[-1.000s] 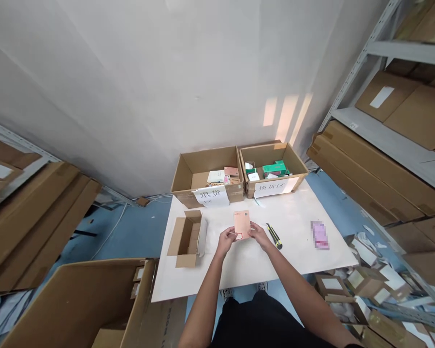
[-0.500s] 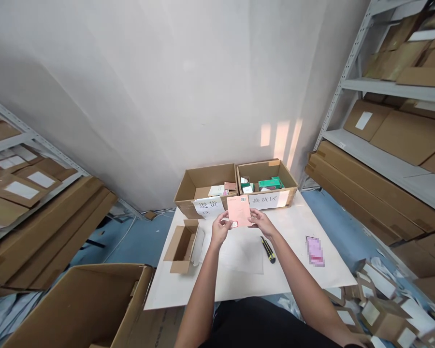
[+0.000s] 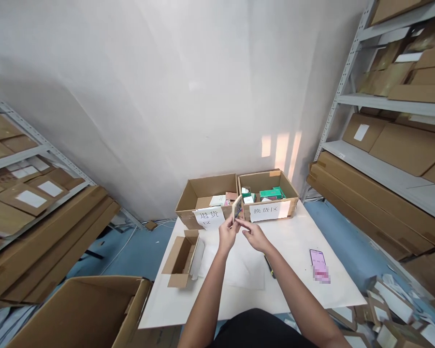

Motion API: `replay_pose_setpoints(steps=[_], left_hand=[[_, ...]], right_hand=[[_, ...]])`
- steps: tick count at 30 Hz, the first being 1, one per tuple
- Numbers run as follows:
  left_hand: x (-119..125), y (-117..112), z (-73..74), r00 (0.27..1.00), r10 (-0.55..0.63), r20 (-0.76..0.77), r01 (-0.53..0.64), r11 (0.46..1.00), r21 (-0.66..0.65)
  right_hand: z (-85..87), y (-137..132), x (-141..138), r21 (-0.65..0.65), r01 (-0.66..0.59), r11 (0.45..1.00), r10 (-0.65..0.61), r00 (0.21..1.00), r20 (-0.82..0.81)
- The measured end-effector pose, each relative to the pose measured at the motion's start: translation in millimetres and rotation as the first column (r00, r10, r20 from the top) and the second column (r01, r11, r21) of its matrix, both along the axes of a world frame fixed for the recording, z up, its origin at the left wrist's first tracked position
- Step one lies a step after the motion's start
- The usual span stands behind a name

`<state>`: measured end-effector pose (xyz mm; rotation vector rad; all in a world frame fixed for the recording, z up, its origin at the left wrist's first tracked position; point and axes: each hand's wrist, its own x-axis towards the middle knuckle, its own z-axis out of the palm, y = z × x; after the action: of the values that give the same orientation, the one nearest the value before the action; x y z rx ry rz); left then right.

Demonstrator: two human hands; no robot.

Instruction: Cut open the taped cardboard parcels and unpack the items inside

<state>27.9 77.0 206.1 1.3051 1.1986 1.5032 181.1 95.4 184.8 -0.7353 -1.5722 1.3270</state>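
Hands [image 3: 241, 233] holding pink card [image 3: 237, 208], edge-on, upright

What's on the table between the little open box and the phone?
In the head view, the person's two forearms cross that stretch between the small box and the phone, and a utility knife peeks out beside the right forearm.

A white table [image 3: 293, 290] carries two labelled cardboard bins [image 3: 207, 205] [image 3: 268, 198] just beyond the hands, a small open carton [image 3: 179, 258] to their left, a utility knife [image 3: 270, 266] under the right forearm, and a phone [image 3: 319, 265] further right.
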Motion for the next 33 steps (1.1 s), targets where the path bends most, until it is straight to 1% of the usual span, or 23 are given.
replay_pose_setpoints(steps=[1,3,5,6,7,9,10,11,12,14,15,16,17,19,20,21,22,24,26,27,29,31,33], left_hand=[[-1.9,2.8,3.5,0.999,0.001,0.045,-0.002,1.0,0.009],[-8.1,6.9,9.7,0.99,-0.01,0.14,0.013,1.0,-0.014],[-14.0,8.5,14.3,0.977,-0.05,0.209,0.068,0.994,-0.08],[-15.9,8.7,15.9,0.97,-0.081,0.229,0.109,0.988,-0.114],[-17.1,8.7,17.1,0.963,-0.116,0.243,0.153,0.978,-0.141],[-17.6,9.1,18.1,0.953,-0.171,0.251,0.216,0.962,-0.165],[-17.6,9.8,18.0,0.954,-0.18,0.24,0.221,0.962,-0.159],[-17.7,10.7,17.8,0.963,-0.165,0.213,0.197,0.97,-0.143],[-17.9,11.8,17.3,0.979,-0.116,0.169,0.137,0.983,-0.123],[-18.7,14.2,15.8,0.998,0.04,0.055,-0.036,0.996,-0.085],[-18.8,15.3,14.7,0.995,0.097,0.004,-0.097,0.993,-0.072],[-18.6,16.3,13.3,0.993,0.116,-0.034,-0.118,0.991,-0.064],[-18.2,17.2,11.7,0.994,0.099,-0.057,-0.102,0.993,-0.059],[-17.9,18.7,7.8,0.998,0.02,-0.064,-0.023,0.999,-0.044],[-18.8,19.4,5.9,0.999,0.001,-0.048,-0.002,0.999,-0.035],[-20.8,20.1,4.3,1.0,0.001,-0.018,-0.002,1.0,-0.031],[-24.0,20.6,3.1,1.0,0.011,0.024,-0.01,0.999,-0.033],[-33.2,21.5,2.0,0.992,0.008,0.123,-0.001,0.998,-0.06],[-43.1,22.5,1.4,0.981,-0.027,0.192,0.048,0.993,-0.105],[-47.1,23.3,0.6,0.977,-0.049,0.208,0.077,0.989,-0.129],[-52.3,25.7,-3.2,0.975,-0.061,0.213,0.096,0.982,-0.16],[-55.5,29.0,-10.6,0.983,-0.029,0.182,0.06,0.984,-0.166],[-60.0,32.7,-20.7,0.992,-0.012,0.122,0.033,0.985,-0.167]], right_hand=[[0.3,3.2,2.2,-0.013,0.027,1.0,-0.027,1.0,-0.006],[0.2,12.7,10.1,-0.076,0.152,0.985,-0.154,0.988,-0.027],[-0.1,22.9,17.8,-0.156,0.291,0.944,-0.302,0.952,-0.048],[0.0,26.9,20.2,-0.196,0.309,0.931,-0.327,0.942,-0.07],[0.2,29.8,21.4,-0.237,0.279,0.931,-0.311,0.944,-0.109],[1.4,32.3,20.9,-0.305,0.135,0.943,-0.205,0.955,-0.212],[2.2,32.4,19.8,-0.328,0.069,0.942,-0.159,0.953,-0.257],[3.3,32.1,18.8,-0.347,0.033,0.937,-0.14,0.947,-0.288],[4.4,31.7,17.7,-0.361,0.03,0.932,-0.148,0.94,-0.306],[6.7,31.6,15.2,-0.363,0.083,0.928,-0.206,0.926,-0.317],[7.7,31.7,13.2,-0.344,0.105,0.933,-0.22,0.923,-0.316],[8.4,31.9,10.3,-0.312,0.104,0.944,-0.205,0.928,-0.311],[8.6,32.1,6.5,-0.269,0.078,0.96,-0.16,0.941,-0.297],[7.0,32.3,-3.6,-0.174,-0.011,0.985,-0.03,0.972,-0.235],[4.9,32.8,-9.0,-0.136,-0.049,0.989,0.021,0.98,-0.196],[2.0,34.0,-13.9,-0.112,-0.058,0.992,0.039,0.986,-0.164],[-1.7,36.0,-18.0,-0.101,-0.028,0.995,0.013,0.99,-0.14],[-10.6,42.8,-22.7,-0.115,0.121,0.986,-0.133,0.986,-0.105],[-20.1,52.3,-23.5,-0.159,0.27,0.95,-0.285,0.955,-0.079],[-24.5,57.0,-23.3,-0.181,0.299,0.937,-0.316,0.946,-0.071],[-32.4,64.8,-23.6,-0.212,0.279,0.937,-0.3,0.951,-0.078],[-39.3,69.2,-25.5,-0.228,0.238,0.944,-0.265,0.96,-0.094],[-45.8,71.8,-28.6,-0.249,0.229,0.941,-0.26,0.96,-0.102]])
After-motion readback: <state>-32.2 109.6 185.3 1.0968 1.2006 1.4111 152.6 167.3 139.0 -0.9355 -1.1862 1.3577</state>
